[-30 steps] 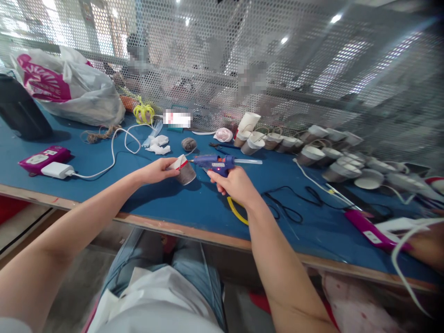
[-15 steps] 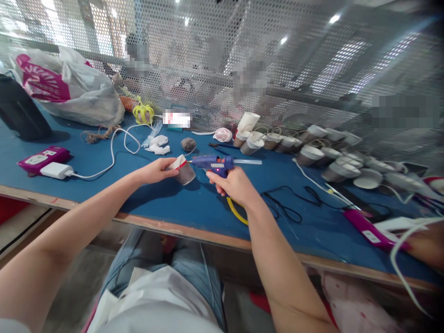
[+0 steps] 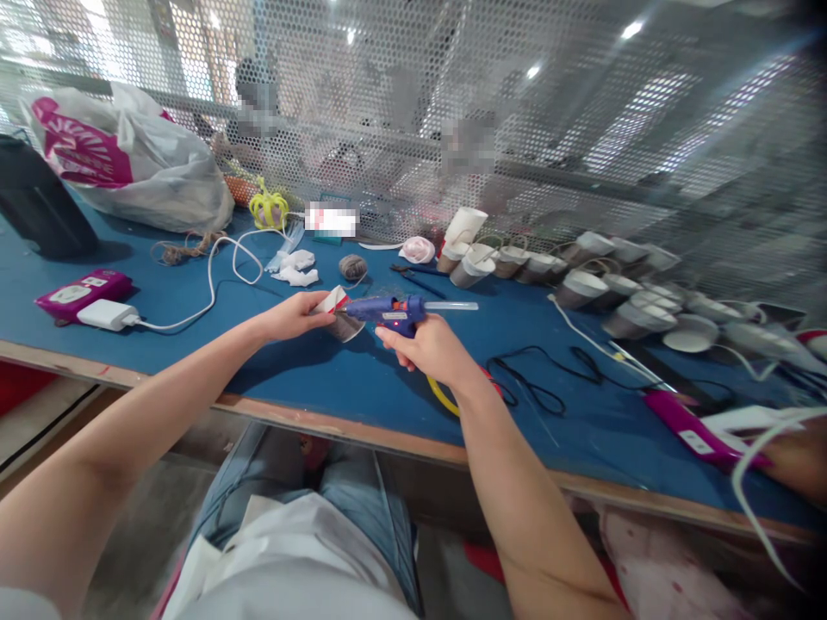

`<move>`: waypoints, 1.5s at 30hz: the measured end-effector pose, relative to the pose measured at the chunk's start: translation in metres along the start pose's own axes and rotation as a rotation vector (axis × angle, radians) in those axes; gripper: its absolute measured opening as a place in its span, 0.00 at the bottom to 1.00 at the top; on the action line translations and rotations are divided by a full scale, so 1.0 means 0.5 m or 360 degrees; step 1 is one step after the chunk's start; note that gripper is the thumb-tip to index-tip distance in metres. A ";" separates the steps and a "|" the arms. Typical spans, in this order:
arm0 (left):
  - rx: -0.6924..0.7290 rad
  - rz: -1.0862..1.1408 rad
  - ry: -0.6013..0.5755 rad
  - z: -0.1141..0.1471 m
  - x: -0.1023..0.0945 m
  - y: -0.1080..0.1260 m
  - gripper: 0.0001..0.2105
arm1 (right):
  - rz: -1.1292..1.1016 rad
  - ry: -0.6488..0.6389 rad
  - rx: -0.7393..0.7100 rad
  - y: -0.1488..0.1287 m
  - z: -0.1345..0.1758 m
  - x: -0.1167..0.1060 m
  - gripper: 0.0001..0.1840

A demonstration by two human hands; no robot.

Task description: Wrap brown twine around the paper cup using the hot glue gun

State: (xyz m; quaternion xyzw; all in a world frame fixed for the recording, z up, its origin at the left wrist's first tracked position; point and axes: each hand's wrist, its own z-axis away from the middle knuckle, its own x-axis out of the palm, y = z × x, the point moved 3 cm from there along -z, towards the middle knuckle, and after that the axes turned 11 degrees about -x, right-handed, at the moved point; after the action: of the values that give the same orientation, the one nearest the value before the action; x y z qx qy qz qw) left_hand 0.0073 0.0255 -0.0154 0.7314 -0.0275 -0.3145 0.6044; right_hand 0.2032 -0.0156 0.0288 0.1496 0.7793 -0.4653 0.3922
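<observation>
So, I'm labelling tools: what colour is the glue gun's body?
Blue-purple; the glue gun shows best in the head view.

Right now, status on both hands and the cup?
Left hand gripping tilted cup. Right hand holding glue gun, aimed at cup. Yarn ball just beyond.

A white-and-magenta plastic bag (image 3: 164,176) slumped in the upper left of the frame, beside a dark bottle (image 3: 42,202) at the left edge. Below them, a white adapter (image 3: 105,316) sat against a magenta power strip (image 3: 111,286). A yellow-banded object (image 3: 268,209), perhaps an ornament, stood left of upper centre, and a perforated screen (image 3: 388,103) ran across the top.
</observation>
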 end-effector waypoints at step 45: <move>0.0009 -0.0125 -0.0039 0.002 -0.003 0.001 0.16 | -0.0496 0.0311 0.0233 0.068 -0.024 -0.002 0.10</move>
State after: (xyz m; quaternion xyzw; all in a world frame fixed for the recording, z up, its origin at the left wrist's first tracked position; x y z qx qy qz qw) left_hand 0.0057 0.0249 -0.0141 0.7297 -0.0070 -0.3470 0.5891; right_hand 0.2186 0.0123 0.0122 0.0997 0.7914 -0.5591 0.2261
